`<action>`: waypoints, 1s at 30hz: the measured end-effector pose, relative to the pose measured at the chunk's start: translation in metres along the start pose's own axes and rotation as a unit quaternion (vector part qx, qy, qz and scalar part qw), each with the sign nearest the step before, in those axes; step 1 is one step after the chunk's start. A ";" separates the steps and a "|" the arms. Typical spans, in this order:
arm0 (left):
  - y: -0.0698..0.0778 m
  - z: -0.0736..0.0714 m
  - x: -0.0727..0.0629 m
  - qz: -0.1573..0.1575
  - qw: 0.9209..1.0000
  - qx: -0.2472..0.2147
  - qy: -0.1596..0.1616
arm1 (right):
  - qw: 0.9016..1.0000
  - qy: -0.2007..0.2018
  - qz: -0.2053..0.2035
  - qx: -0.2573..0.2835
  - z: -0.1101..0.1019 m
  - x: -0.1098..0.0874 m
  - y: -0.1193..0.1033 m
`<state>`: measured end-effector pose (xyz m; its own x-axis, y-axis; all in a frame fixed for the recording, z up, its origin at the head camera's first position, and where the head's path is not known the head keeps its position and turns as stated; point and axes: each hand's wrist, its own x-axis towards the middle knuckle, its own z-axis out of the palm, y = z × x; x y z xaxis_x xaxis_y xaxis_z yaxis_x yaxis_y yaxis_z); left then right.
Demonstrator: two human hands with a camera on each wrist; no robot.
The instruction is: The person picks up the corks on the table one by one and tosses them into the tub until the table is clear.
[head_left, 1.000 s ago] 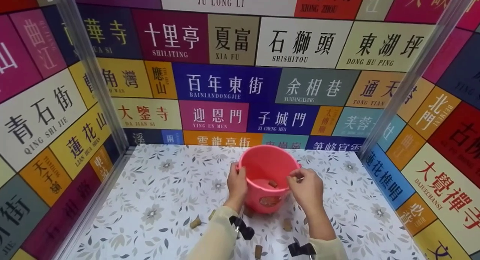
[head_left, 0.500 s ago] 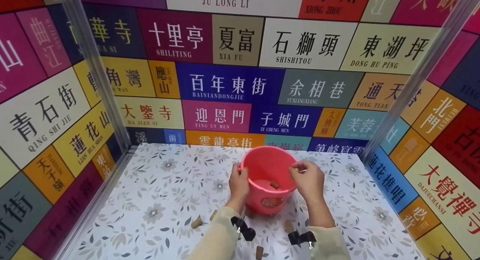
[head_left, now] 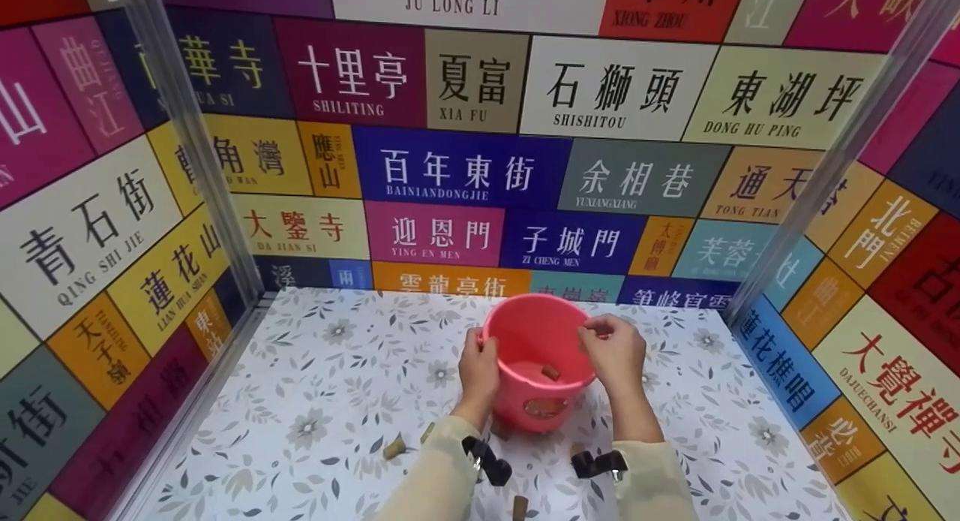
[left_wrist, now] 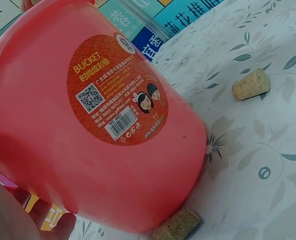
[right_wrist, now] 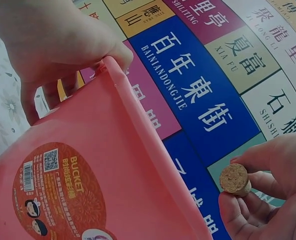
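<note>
We see a pink bucket (head_left: 517, 397), open-topped and red-labelled, with one brown cork (head_left: 550, 371) lying on the bottom inside, another cork (right_wrist: 235, 179) pinched near its rim, round end showing, and loose corks (head_left: 394, 448) scattered outside around its base.

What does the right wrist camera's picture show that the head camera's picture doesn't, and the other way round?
Only the right wrist view clearly shows the light-brown cylindrical cork pinched in the right hand, and a square black-and-white QR code.

Only the head view shows a small brown cork cylinder inside the round pink plastic bucket, plus loose tan corks on the white flower-patterned tabletop.

Both share the bucket, its round red label, the left hand gripping the bucket, the right hand, the tabletop and the multicoloured lettered wall.
</note>
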<state>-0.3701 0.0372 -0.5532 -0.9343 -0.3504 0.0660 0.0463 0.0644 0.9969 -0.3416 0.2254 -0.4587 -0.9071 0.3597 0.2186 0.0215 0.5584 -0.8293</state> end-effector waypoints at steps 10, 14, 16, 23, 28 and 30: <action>0.000 0.003 -0.001 0.006 1.000 0.004 -0.007 | 1.000 -0.001 -0.021 0.002 0.009 0.012 -0.005; 0.000 -0.001 0.001 0.006 1.000 0.003 -0.006 | 1.000 -0.001 -0.027 -0.004 0.018 0.016 -0.008; 0.000 -0.001 0.001 0.000 1.000 0.001 -0.008 | 0.999 -0.003 -0.030 -0.011 0.022 0.017 -0.007; -0.002 -0.001 0.002 -0.003 1.000 0.005 -0.011 | 0.999 -0.003 -0.035 -0.027 0.031 0.017 -0.001; -0.002 -0.001 0.001 0.011 1.000 0.014 0.000 | 0.998 0.003 -0.050 -0.032 0.036 0.018 0.000; -0.002 -0.001 0.002 0.010 1.000 0.011 -0.002 | 0.998 0.000 -0.054 -0.030 0.038 0.018 -0.001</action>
<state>-0.3718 0.0355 -0.5547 -0.9349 -0.3443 0.0862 0.0576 0.0926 0.9940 -0.3736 0.2028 -0.4733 -0.9051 0.2962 0.3050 -0.0507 0.6371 -0.7691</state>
